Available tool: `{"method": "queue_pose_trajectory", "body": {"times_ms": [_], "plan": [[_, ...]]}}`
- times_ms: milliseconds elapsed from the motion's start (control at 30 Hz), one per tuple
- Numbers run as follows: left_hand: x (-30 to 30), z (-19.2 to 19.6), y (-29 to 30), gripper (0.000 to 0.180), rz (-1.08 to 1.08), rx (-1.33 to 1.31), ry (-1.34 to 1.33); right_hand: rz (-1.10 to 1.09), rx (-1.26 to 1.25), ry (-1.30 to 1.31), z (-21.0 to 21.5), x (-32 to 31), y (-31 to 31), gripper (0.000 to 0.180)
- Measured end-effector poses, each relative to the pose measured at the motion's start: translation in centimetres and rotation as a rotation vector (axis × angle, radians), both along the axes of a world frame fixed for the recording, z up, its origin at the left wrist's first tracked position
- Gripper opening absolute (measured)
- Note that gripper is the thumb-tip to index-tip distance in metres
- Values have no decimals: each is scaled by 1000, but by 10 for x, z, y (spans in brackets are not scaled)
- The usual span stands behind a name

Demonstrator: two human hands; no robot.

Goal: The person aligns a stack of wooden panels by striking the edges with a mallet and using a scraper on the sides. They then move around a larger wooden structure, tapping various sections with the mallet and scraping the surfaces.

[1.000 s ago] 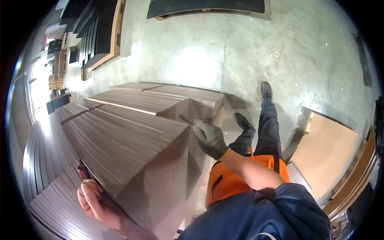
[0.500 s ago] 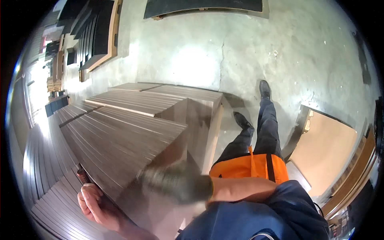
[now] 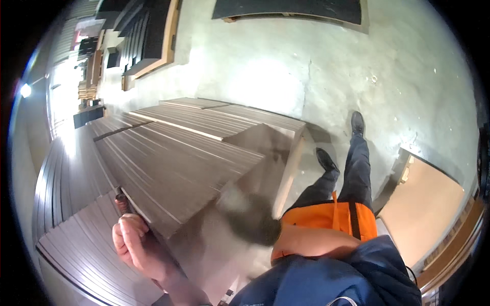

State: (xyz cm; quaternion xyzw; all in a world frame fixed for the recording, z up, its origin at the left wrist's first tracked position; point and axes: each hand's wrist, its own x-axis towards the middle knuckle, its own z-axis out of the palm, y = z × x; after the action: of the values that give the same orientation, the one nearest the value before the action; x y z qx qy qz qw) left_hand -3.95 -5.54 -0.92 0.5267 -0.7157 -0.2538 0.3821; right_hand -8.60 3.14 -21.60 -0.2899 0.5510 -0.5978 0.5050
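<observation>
My left hand [image 3: 133,242], bare, has its fingers curled round a short, reddish-brown, ribbed handle-like stick [image 3: 121,202]. It rests over the seam between two stacks of grey-brown ridged panels [image 3: 168,176]; what lies beneath the fingers is hidden. My right hand [image 3: 250,219] wears a dark glove and reaches across my front to the near end face of the stack. Motion smears its fingers, so I cannot make out whether it holds anything.
More ridged panels [image 3: 76,188] spread to the left. A tan board [image 3: 423,204] lies right of my legs. Dark sheets on wooden pallets [image 3: 153,51] stand at the far left, with another dark-topped pallet [image 3: 291,11] straight ahead. The floor is smooth concrete [image 3: 326,66].
The whole view has shifted, so the stacks and both hands appear farther right and slightly higher. My left hand keeps its hold; the gloved right hand is blurred in both frames.
</observation>
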Motion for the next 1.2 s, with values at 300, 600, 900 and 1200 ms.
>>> {"method": "queue_pose_trajectory", "body": {"times_ms": [300, 600, 900, 1200], "plan": [[5, 2, -2, 39, 90, -35, 234, -127, -658, 431, 38, 92, -5, 30], [4, 9, -3, 41, 169, -4, 227, -48, -768, -129, 106, 1, 4, 35], [11, 5, -8, 40, 146, 7, 390, -34, -954, 243, 112, 8, -10, 30], [6, 5, -4, 39, 40, -28, 296, 148, -344, 307, 35, 18, 9, 27]]}}
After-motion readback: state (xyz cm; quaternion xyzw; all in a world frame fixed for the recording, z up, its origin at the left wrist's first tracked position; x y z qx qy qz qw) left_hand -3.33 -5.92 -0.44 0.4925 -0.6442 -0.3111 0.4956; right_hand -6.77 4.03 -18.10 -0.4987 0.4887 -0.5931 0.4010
